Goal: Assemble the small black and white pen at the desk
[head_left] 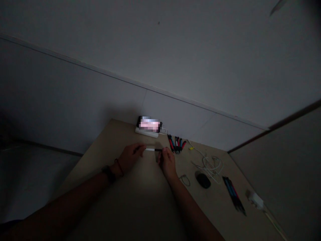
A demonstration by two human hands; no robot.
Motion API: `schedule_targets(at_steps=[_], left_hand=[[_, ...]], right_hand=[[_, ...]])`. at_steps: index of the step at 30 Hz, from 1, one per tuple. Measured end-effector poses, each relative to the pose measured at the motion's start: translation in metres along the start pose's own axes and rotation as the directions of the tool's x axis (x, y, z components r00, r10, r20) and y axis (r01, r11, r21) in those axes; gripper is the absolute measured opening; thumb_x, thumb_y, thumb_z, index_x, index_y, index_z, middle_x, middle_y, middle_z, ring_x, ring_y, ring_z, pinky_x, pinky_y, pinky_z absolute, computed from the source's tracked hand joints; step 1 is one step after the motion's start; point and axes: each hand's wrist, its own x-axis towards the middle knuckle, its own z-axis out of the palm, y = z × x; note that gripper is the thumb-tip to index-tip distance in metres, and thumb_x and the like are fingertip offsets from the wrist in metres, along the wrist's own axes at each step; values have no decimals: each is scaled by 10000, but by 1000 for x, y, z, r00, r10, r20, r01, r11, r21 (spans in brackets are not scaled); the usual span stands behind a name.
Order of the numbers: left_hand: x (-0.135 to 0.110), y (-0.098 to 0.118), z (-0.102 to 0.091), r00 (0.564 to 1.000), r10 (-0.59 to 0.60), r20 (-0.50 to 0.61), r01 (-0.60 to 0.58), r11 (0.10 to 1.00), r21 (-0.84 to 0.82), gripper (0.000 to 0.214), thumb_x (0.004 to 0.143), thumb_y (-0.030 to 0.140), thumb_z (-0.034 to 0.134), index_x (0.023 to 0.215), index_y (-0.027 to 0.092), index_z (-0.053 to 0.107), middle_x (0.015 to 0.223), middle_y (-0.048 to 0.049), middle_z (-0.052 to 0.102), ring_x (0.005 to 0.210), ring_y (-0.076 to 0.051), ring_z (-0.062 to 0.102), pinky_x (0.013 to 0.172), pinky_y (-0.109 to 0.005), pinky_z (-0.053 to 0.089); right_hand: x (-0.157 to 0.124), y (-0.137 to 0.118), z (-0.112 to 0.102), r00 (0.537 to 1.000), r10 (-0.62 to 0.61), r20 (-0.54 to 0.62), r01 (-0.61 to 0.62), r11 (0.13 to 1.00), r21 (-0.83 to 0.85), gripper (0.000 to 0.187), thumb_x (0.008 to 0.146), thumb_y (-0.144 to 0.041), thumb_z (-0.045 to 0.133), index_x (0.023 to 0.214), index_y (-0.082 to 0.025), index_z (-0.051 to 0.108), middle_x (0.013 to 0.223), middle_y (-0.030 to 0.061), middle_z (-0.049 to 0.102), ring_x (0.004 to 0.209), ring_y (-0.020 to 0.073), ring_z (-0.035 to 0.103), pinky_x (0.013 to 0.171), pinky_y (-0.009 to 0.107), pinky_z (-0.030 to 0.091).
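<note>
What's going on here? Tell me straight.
A person's left hand and right hand hold a slim white pen with a black end between them, the right hand at the black end. Just beyond lie a cluster of colored pens and a phone. A black computer mouse sits farther right on the table.

The camera sits on the person's head and faces forward and down, tilted so that the wall [100,83] slants from 9 o'clock toward 3 o'clock across the upper half of the frame. It looks from close above the tabletop [140,204], which spreads from 4 to 7 o'clock. The left forearm [62,201] enters at 7 o'clock and the right forearm [193,211] at 5 o'clock, so the left hand [129,157] and right hand [167,163] meet on a pen [153,149] just below centre, near the lens. A partition [281,167] closes the view at 3 o'clock.
</note>
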Motion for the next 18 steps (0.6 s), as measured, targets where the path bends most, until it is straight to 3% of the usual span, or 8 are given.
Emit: schedule_targets(at_steps=[2,4,9,13,18], left_hand=[[1,0,-1,1000,-11,21,11,1000,1,447,963,519,484,769,167,678,654,-10,631,608,-152,562,609,-271,410],[3,0,-2,1000,0,20,1,1000,-8,450,949,514,502,696,169,640,639,-5,617,600,-145,549,609,-268,403],[3,1,-4,999,41,-20,-43,997,-68,348,918,472,556,873,173,727,708,-19,693,678,-167,620,658,-271,455],[1,5,-5,994,105,-14,-105,992,-75,303,917,421,584,966,181,762,751,-26,743,693,-167,664,671,-269,487],[-2,9,-7,983,185,0,-185,983,5,266,922,405,621,970,207,791,829,-34,775,738,-168,684,706,-271,510]], right_hand=[[1,3,-1,1000,0,6,0,999,37,515,927,-676,526,680,-224,516,534,-43,515,454,114,460,457,245,354],[2,5,-2,1000,-4,26,2,999,46,513,932,-661,533,667,-221,517,531,-41,514,466,113,463,469,244,354],[4,8,-6,998,36,49,-38,999,36,545,917,-631,574,571,-216,503,450,-44,461,427,103,424,446,243,320],[6,3,-5,988,142,53,-150,968,200,534,867,-609,637,539,-229,455,412,-72,378,355,83,306,362,234,219],[8,-4,-9,961,222,164,-262,920,290,529,846,-574,668,531,-242,405,398,-92,305,318,69,221,303,223,159]])
